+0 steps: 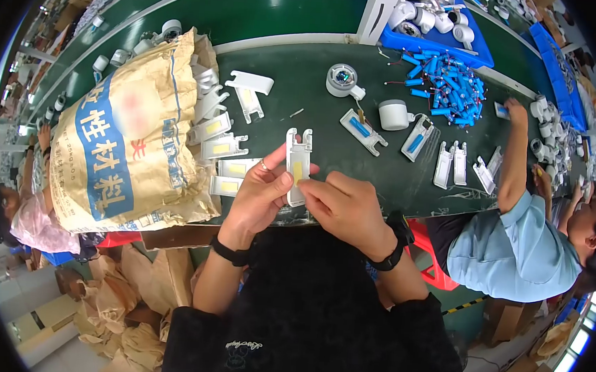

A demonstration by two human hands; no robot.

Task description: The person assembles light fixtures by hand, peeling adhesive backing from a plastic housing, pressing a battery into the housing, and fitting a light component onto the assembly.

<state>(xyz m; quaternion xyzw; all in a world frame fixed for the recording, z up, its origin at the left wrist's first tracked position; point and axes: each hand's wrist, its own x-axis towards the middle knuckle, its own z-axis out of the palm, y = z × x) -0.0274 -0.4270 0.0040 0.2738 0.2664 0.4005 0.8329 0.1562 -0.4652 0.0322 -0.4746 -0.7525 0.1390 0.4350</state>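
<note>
My left hand (259, 194) grips a white plastic lamp housing (299, 155) upright, thumb across its side. The housing has a pale yellow panel and a forked upper end. My right hand (345, 206) has its fingers pinched together at the housing's lower right edge; the fingertips partly cover that spot. Ahead on the bench lie two similar housings with blue cells in them, one in the middle (364, 132) and another (417, 138) to its right. Between these stands a white round lamp head (394, 114). A second round head (343, 81) shows its open inside.
A large paper sack (122, 132) fills the left side, with several white housings (223, 146) beside its mouth. Blue cells (450, 86) are heaped at the far right, below a blue bin (439, 40) of white heads. A co-worker in a light blue shirt (515, 249) reaches over the bench at right.
</note>
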